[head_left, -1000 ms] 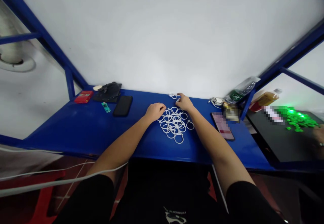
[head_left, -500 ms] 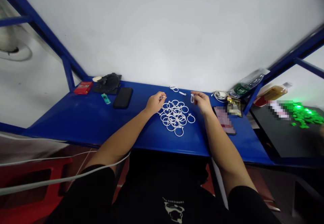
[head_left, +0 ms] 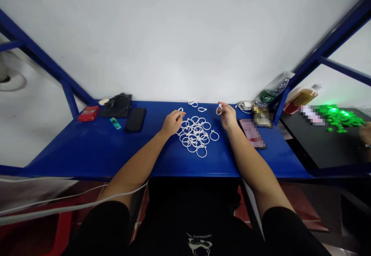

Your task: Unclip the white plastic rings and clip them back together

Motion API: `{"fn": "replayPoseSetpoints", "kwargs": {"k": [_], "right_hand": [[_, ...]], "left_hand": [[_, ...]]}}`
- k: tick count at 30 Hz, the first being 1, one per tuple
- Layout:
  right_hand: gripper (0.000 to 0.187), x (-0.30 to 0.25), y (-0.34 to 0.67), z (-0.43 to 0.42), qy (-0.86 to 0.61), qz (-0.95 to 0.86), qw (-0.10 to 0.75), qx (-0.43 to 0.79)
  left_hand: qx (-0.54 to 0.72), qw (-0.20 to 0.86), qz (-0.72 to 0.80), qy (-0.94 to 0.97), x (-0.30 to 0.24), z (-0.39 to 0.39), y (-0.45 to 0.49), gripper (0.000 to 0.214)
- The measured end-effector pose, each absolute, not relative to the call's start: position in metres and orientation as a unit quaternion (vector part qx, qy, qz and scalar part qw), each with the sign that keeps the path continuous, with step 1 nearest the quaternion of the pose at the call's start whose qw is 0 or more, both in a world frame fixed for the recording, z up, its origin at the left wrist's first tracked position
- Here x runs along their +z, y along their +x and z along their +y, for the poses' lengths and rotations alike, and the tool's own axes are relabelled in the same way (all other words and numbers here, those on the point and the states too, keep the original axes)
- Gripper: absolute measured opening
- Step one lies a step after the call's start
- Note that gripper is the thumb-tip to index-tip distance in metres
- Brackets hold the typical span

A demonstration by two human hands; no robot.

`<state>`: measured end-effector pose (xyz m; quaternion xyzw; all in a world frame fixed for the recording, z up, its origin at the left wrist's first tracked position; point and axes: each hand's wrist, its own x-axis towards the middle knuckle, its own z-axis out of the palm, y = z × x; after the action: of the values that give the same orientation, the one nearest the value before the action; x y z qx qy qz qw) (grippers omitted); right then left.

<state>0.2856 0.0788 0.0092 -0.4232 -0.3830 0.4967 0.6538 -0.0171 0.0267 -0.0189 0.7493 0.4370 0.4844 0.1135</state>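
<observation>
My left hand [head_left: 171,122] is at the left edge of a pile of white curtain rings [head_left: 194,134], its fingers pinched on a white ring [head_left: 180,109]. My right hand [head_left: 227,115], raised to the right of the pile, pinches another white curtain ring [head_left: 218,111] between thumb and fingers. Each ring in the pile has a small eyelet on its rim. Behind the pile, between the hands, lie a single ring [head_left: 202,109] and a small overlapping group of rings [head_left: 193,103].
On the blue table [head_left: 87,151], a black phone [head_left: 135,119], a teal piece [head_left: 115,123], a red box [head_left: 88,113] and a black bag [head_left: 118,103] lie left. A pink-screened phone [head_left: 251,132], coiled cable [head_left: 244,106] and plastic bottle [head_left: 275,90] are right. Another person's hand [head_left: 365,134] shows far right.
The view has shifted slightly. The single ring behind the pile, seen edge-on before, now lies flat. The ring in my left hand shows more clearly; my right hand's ring has turned.
</observation>
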Motion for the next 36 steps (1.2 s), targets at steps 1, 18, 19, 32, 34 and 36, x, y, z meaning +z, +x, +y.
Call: {"fn": "replayPoseSetpoints", "kwargs": {"k": [1, 18, 19, 32, 34, 36], "right_hand": [[0.025, 0.008, 0.285, 0.079, -0.428, -0.371, 0.654, 0.502], [0.025, 0.006, 0.288, 0.077, -0.443, -0.441, 0.642, 0.444], [0.026, 0.006, 0.288, 0.076, -0.447, -0.448, 0.638, 0.439], [0.014, 0.008, 0.281, 0.07, -0.443, -0.434, 0.682, 0.387], [0.013, 0.008, 0.281, 0.07, -0.45, -0.44, 0.674, 0.385], [0.011, 0.008, 0.28, 0.069, -0.445, -0.443, 0.674, 0.389]], "left_hand": [[0.483, 0.112, 0.436, 0.751, -0.019, 0.027, -0.017, 0.029], [0.414, 0.11, 0.507, 0.748, -0.005, 0.021, -0.014, 0.035], [0.413, 0.108, 0.508, 0.748, -0.004, 0.021, -0.013, 0.036], [0.462, 0.122, 0.492, 0.728, -0.008, 0.019, -0.012, 0.041], [0.462, 0.141, 0.502, 0.718, -0.01, 0.019, -0.012, 0.039], [0.455, 0.141, 0.512, 0.715, -0.012, 0.019, -0.012, 0.035]]}}
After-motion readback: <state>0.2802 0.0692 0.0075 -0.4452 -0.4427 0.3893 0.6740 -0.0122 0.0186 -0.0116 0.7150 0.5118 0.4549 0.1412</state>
